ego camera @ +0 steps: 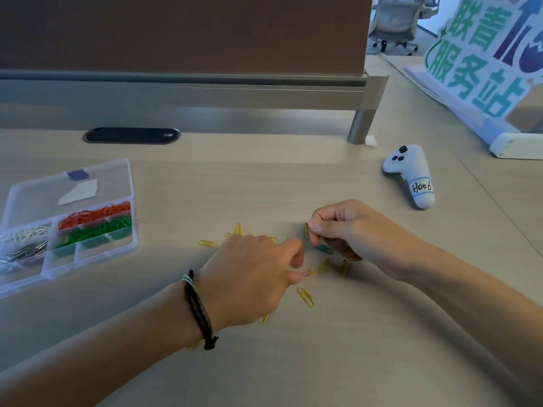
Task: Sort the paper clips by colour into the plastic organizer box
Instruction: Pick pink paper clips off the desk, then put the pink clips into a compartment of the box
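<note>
Clear plastic, the organizer box (88, 254) sits open at the far left of the desk (382, 333), with white, silver, orange and green clips already in separate compartments and the front cells seemingly bare. Yellow paper clips (305, 297) lie scattered mid-desk around both hands. The left hand (252, 274) lies low over them, thumb and forefinger closing on a yellow clip (316, 271) at its fingertips; whether it is truly pinched I cannot tell, since the view blurs there. To its right, the right hand (343, 230) has curled fingers pinching another yellow clip (306, 230), with a lone green clip (324, 248) just under them. I would gather several yellows per hand before crossing to the box, and drop the green one separately into its own cell. A white controller (411, 174) lies well beyond.
</note>
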Demonstrator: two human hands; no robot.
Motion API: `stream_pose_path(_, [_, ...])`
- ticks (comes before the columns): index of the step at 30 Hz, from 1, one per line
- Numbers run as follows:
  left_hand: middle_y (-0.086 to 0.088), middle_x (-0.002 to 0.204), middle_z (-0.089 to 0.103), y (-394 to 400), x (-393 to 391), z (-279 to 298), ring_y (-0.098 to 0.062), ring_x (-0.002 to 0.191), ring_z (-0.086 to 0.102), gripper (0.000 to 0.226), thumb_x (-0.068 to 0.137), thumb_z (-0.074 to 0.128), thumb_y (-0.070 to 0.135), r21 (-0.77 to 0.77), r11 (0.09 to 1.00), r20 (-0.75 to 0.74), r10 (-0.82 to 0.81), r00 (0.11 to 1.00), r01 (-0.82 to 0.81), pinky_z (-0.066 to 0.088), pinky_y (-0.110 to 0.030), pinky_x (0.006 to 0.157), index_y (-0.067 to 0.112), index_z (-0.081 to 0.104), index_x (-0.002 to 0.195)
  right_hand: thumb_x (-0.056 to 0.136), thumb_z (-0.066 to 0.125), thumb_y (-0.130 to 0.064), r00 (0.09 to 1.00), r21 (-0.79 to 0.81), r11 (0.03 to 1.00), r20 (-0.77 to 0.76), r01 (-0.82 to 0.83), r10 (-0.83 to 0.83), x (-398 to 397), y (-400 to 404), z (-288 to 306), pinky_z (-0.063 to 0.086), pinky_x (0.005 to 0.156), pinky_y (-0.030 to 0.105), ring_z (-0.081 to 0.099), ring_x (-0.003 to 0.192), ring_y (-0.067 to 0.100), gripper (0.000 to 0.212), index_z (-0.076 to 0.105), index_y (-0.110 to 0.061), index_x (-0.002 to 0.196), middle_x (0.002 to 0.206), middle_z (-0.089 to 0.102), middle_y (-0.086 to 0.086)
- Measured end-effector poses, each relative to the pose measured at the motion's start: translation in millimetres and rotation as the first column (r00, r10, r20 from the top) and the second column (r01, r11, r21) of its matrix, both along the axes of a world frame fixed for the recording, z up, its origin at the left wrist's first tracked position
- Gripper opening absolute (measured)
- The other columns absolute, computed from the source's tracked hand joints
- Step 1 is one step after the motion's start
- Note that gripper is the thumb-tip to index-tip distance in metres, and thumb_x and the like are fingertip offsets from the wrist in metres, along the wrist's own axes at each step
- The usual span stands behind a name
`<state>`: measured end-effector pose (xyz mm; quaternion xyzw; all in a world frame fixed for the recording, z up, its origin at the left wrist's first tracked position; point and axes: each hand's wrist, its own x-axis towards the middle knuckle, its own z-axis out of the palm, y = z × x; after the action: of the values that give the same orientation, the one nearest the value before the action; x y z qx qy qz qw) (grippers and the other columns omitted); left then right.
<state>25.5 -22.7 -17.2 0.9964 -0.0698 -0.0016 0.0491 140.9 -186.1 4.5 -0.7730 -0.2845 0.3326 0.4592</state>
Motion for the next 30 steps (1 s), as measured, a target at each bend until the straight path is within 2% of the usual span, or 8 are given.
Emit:
stream_pose_path(6, [0.006,0.043,0.035,-10,2,13,-0.019,0.034,0.027,0.033,0.055,0.087,0.027,0.361,0.923,-0.015,-0.138,0.990,0.134,-0.003,-0.024,0.050,0.020,0.064,0.078,0.100,0.054,-0.019,0.997,-0.063,0.998,0.079,-0.019,0.024,-2,5,2,0.023,0.044,0.017,0.027,0.047,0.010,0.035,0.062,-0.012,0.067,0.054,0.035,0.000])
stream_pose_path(9, [0.005,0.046,0.018,-15,1,16,-0.014,0.032,0.021,0.032,0.051,0.074,0.009,0.405,0.891,-0.078,-0.188,0.979,0.204,-0.002,-0.024,0.049,0.017,0.050,0.070,0.099,0.054,-0.018,0.998,-0.051,0.997,0.039,0.059,-0.057,0,6,2,0.024,0.043,0.018,0.028,0.043,0.007,0.034,0.062,-0.011,0.067,0.050,0.035,-0.005])
stream_pose_path(14, [-0.004,0.062,0.049,8,-12,4,-0.022,0.049,0.039,0.011,0.100,0.042,0.031,-0.126,0.991,0.130,0.057,0.990,-0.040,0.028,-0.032,0.052,0.022,0.044,0.094,0.100,0.051,-0.028,0.993,-0.024,0.998,-0.098,0.062,-0.064,-13,18,-1,0.021,0.044,0.024,0.030,0.047,0.013,0.038,0.057,-0.016,0.064,0.060,0.037,0.008])
stream_pose_path(17, [0.006,0.043,0.039,40,-21,14,-0.014,0.042,0.026,0.017,0.096,0.061,0.022,-0.829,0.526,-0.035,0.286,0.957,-0.188,0.022,-0.028,0.044,0.020,0.065,0.080,0.102,0.047,-0.045,0.994,-0.047,0.996,0.072,-0.073,0.077,-30,49,5,0.027,0.046,0.022,0.036,0.051,0.011,0.052,0.058,-0.012,0.064,0.059,0.042,0.002])
stream_pose_path(20, [0.005,0.043,0.036,67,-39,18,-0.013,0.042,0.025,0.016,0.090,0.068,0.010,-0.863,0.473,-0.007,0.339,0.941,-0.177,0.020,-0.026,0.044,0.017,0.069,0.076,0.102,0.044,-0.050,0.909,-0.035,0.963,0.324,-0.267,0.263,-44,89,8,0.029,0.055,0.028,0.035,0.055,0.008,0.056,0.048,-0.011,0.063,0.058,0.040,-0.005])
stream_pose_path(23, [0.008,0.043,0.040,98,-62,21,-0.011,0.041,0.028,0.011,0.093,0.065,0.011,-0.898,0.366,-0.073,0.420,0.904,-0.243,0.024,-0.023,0.045,0.007,0.070,0.084,0.105,0.045,-0.038,0.920,0.050,0.946,0.255,-0.320,0.298,-55,129,9,0.027,0.052,0.024,0.032,0.051,0.006,0.051,0.048,-0.010,0.062,0.054,0.037,-0.006])
stream_pose_path(27, [0.005,0.051,0.027,146,-93,28,-0.006,0.038,0.021,0.022,0.094,0.047,0.017,-0.817,-0.548,-0.431,0.374,0.821,-0.180,0.012,-0.019,0.039,0.006,0.062,0.082,0.104,0.044,-0.024,0.971,0.145,0.979,-0.169,-0.145,0.169,-83,183,12,0.011,0.047,0.028,0.018,0.046,0.013,0.042,0.055,-0.011,0.066,0.050,0.026,-0.002])
stream_pose_path(30, [0.001,0.063,0.038,179,-110,28,-0.010,0.050,0.035,0.020,0.091,0.045,0.022,-0.547,-0.825,-0.399,0.406,0.822,0.142,0.031,-0.019,0.045,0.008,0.058,0.086,0.098,0.042,-0.022,0.884,0.146,0.976,-0.418,-0.161,0.209,-102,218,16,0.006,0.049,0.031,0.013,0.050,0.014,0.036,0.054,-0.013,0.065,0.052,0.026,-0.001])
